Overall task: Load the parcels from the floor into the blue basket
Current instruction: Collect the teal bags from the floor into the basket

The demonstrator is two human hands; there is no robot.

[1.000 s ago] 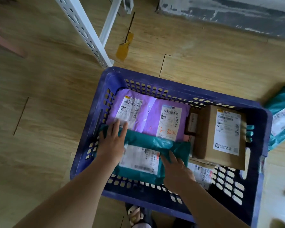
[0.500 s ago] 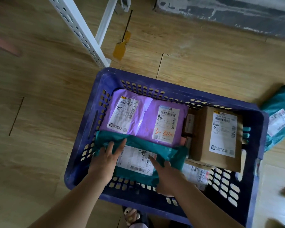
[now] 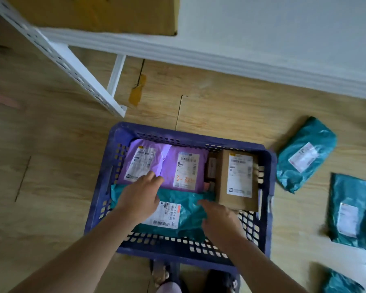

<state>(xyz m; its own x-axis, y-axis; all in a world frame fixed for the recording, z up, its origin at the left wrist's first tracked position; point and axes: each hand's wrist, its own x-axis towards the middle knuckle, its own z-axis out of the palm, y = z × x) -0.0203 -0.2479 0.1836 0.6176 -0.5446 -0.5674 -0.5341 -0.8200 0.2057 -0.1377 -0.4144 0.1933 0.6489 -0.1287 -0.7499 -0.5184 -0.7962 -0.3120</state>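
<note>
Though the left hand and right hand press flat, fingers uncurled, on the teal parcel along the near edge of the blue basket, anything stacked atop its slick wrap may slide out.

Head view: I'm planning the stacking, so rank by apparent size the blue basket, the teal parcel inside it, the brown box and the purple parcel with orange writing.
1. Blue basket.
2. Teal parcel, though partly covered.
3. Brown box and purple parcel look alike; the purple one is partly hidden, so unranked.
</note>
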